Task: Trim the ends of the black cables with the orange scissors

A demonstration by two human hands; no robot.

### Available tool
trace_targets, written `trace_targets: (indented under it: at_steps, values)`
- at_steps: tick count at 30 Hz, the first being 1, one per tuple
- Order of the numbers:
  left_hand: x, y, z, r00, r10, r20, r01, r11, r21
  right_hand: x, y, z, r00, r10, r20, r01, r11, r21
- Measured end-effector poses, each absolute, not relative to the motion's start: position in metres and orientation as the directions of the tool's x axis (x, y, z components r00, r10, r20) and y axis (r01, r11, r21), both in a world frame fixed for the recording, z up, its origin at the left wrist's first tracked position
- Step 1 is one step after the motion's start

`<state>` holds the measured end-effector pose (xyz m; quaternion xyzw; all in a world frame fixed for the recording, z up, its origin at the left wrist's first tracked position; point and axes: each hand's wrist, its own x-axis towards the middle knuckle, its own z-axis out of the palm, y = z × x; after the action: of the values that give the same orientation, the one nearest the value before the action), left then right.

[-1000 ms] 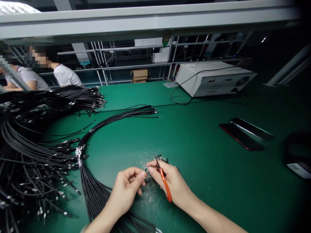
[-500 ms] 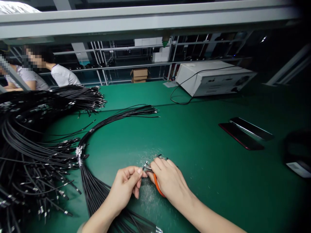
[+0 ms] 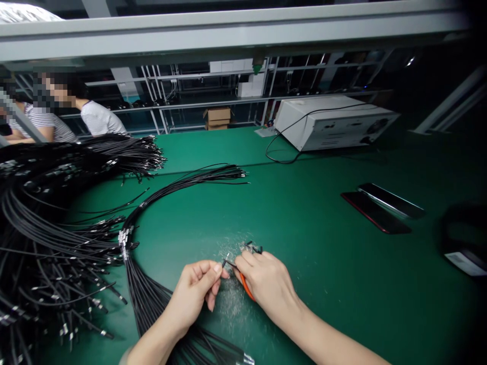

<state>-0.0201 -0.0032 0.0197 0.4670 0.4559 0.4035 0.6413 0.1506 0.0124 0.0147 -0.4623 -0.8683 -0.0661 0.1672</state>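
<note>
My left hand (image 3: 200, 286) pinches the end of a black cable (image 3: 224, 263) between thumb and forefinger, with its bright tip sticking up. Facing it, my right hand (image 3: 264, 279) is wrapped round an orange-handled cutting tool (image 3: 247, 287), whose dark jaws point left at the cable tip. Fine pale clippings (image 3: 234, 304) are scattered on the green table below both hands. A bundle of black cables (image 3: 148, 296) curves up the table left of my left hand and passes under that forearm. Short black pieces (image 3: 257, 249) lie just beyond my right fingers.
A large heap of black cables (image 3: 34, 203) covers the table's left side. Two dark phone-like slabs (image 3: 393, 203) lie at the right, near a dark object with a white label (image 3: 466, 264). Farther back stands a white metal box (image 3: 335, 124). Two people (image 3: 101, 117) sit beyond the heap.
The tool's jaws have drawn slightly back from the cable tip, and my right hand has shifted a little. My left hand keeps its pinch.
</note>
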Motion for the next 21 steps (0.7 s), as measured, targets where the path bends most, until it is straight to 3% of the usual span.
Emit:
trace_targets:
  at_steps: [3,5,8,10,12,15,17,19,21]
  values:
    - [-0.022,-0.005,0.024,0.278,0.937,-0.213,-0.049,0.235,0.971,0.162,0.019,0.025,-0.450,0.822,0.348,0.855,0.509,-0.095]
    - [-0.024,-0.008,0.033,0.320,0.919,-0.229,0.028,0.233,0.972,0.175,0.026,0.035,-0.313,0.896,0.315,0.920,0.368,-0.132]
    - [-0.028,-0.019,0.051,0.452,0.861,-0.235,0.208,0.155,0.966,0.200,0.032,0.050,-0.105,0.987,0.118,0.983,0.121,-0.141]
    - [-0.028,-0.033,0.060,0.563,0.804,-0.190,0.294,0.020,0.956,0.216,0.031,0.054,-0.079,0.997,-0.015,0.987,0.076,-0.141]
    - [-0.025,-0.050,0.062,0.652,0.750,-0.112,0.279,-0.099,0.955,0.228,0.027,0.054,-0.082,0.994,-0.073,0.987,0.071,-0.141]
    - [-0.021,-0.073,0.051,0.664,0.747,-0.010,0.168,-0.136,0.976,0.237,0.018,0.049,-0.028,0.995,-0.095,0.994,0.017,-0.112]
    - [-0.028,-0.079,0.042,0.602,0.798,0.005,0.169,-0.134,0.976,0.241,0.014,0.045,-0.004,0.994,-0.111,0.995,-0.007,-0.100]
    - [-0.046,-0.076,0.038,0.425,0.905,0.005,0.278,-0.136,0.951,0.244,0.011,0.043,-0.005,0.990,-0.139,0.995,-0.008,-0.096]
    - [-0.071,-0.064,0.038,-0.034,0.999,0.029,0.653,0.000,0.757,0.247,0.011,0.043,-0.016,0.987,-0.162,0.996,0.001,-0.094]
